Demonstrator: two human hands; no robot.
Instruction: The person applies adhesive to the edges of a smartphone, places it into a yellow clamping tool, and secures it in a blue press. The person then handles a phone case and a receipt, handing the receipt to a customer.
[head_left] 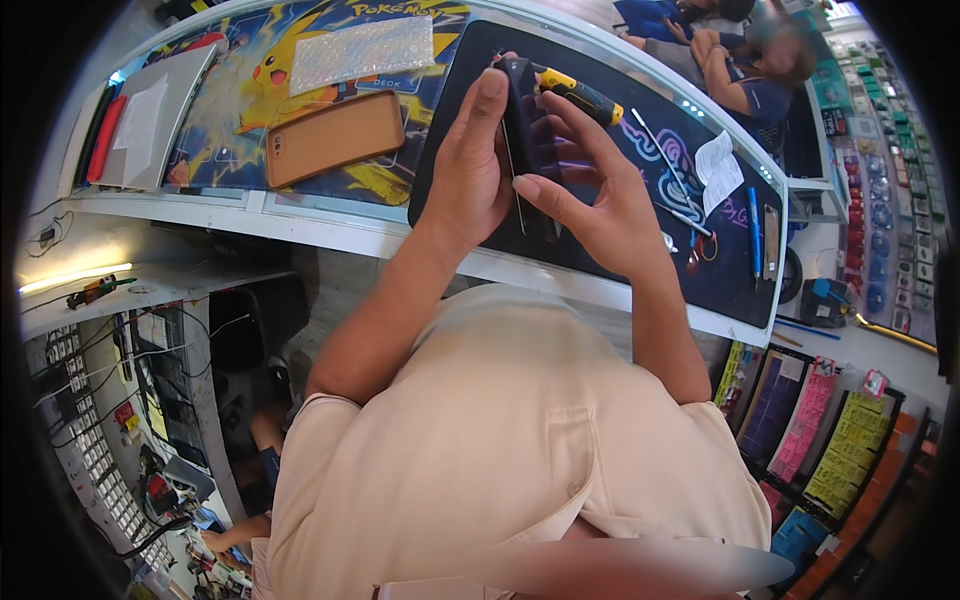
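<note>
Both my hands hold a dark smartphone [527, 125] upright, edge-on, above a black work mat [600, 240]. My left hand [470, 160] grips its left side, with the fingers over the top edge. My right hand [600, 190] holds the right side, thumb and fingers spread along the phone's edge. A thin metal strip or tool [516, 190] shows between the two hands along the phone's edge. Just behind the phone, a yellow-and-black screwdriver [580, 95] lies on the mat.
An orange-brown phone case [335, 137] and a bubble-wrap sheet [362, 50] lie on a colourful cartoon mat [230, 130]. Tweezers [665, 160], a paper slip [718, 170], a blue pen [754, 220] and another phone [770, 240] sit at the right. A seated person [750, 70] is behind the counter.
</note>
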